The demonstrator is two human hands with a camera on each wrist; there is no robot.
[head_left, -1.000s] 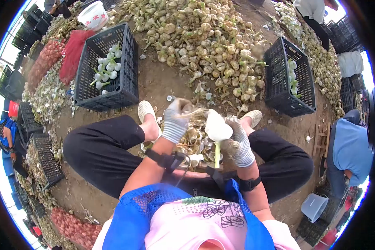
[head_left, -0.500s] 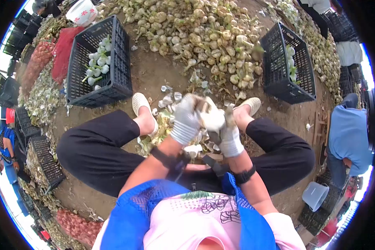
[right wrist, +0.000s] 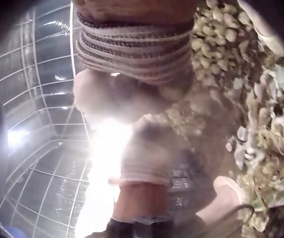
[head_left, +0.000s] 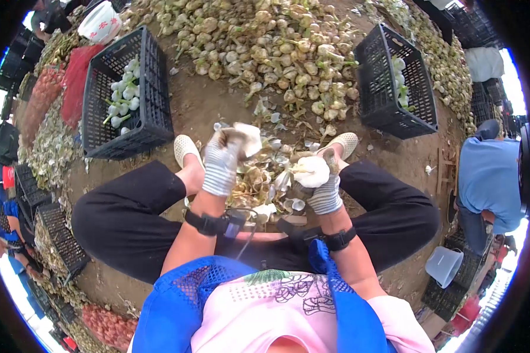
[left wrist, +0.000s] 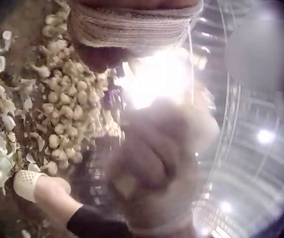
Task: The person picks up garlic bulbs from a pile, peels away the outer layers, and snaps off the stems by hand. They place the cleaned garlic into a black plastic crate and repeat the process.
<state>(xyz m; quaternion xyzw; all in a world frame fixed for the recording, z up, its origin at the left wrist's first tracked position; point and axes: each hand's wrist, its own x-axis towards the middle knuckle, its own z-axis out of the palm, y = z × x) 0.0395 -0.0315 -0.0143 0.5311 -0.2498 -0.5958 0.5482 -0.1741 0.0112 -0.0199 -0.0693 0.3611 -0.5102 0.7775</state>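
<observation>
My gloved right hand (head_left: 325, 196) holds a large white garlic bulb (head_left: 313, 172), its thumb beside it and pale stalk turned up toward me. Forward and to the left, my gloved left hand (head_left: 221, 162) grips a white and brown piece of garlic skin (head_left: 251, 139), apart from the bulb. Loose peelings (head_left: 256, 182) lie on the ground between the feet, below both hands. Glare and blur hide the fingertips in the left wrist view, where the right hand (left wrist: 152, 158) fills the middle. The left hand (right wrist: 147, 153) is likewise blurred in the right wrist view.
A black crate (head_left: 129, 132) with peeled garlic stands forward left, another black crate (head_left: 397, 112) forward right. Between them spreads a heap of unpeeled garlic (head_left: 271, 47). Red net sacks (head_left: 79, 85) lie far left. A person in blue (head_left: 492, 179) sits at right.
My left hand came to the bulb, then drew away to the left with a piece of skin. The bulb turned in my right hand, its stalk swinging from downward to facing up.
</observation>
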